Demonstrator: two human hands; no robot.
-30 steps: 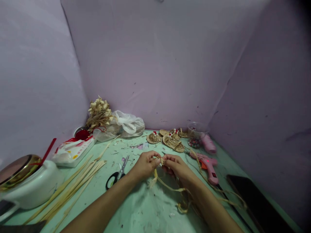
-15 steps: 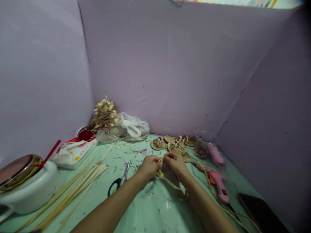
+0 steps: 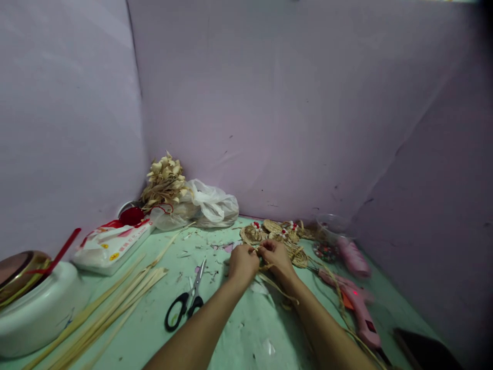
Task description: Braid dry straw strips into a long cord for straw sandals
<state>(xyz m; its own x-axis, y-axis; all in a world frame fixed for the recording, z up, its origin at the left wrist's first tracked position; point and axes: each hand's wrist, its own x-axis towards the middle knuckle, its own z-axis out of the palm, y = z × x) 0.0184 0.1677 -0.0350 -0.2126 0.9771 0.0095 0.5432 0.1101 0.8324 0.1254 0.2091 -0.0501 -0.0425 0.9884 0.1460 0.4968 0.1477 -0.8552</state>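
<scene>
Green table (image 3: 246,339), two hands (image 3: 243,265) (image 3: 278,260), straw (image 3: 278,288)

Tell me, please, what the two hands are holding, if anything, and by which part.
The left hand and right hand pinch a pale straw strand between them, with loose length trailing below; the hands hide whether that is near its end.

1. Counter (image 3: 241,341), green, scuffed.
2. Scissors (image 3: 192,294), black handles spread.
3. Straw strips (image 3: 115,304), pale, laid lengthwise.
4. Glue gun (image 3: 361,307), pink, red light.
5. Woven pieces (image 3: 251,235), bead-trimmed.
6. Plastic bag (image 3: 213,203), white.
7. Packet (image 3: 113,247), white and red.
8. Spool (image 3: 353,258), pink.
</scene>
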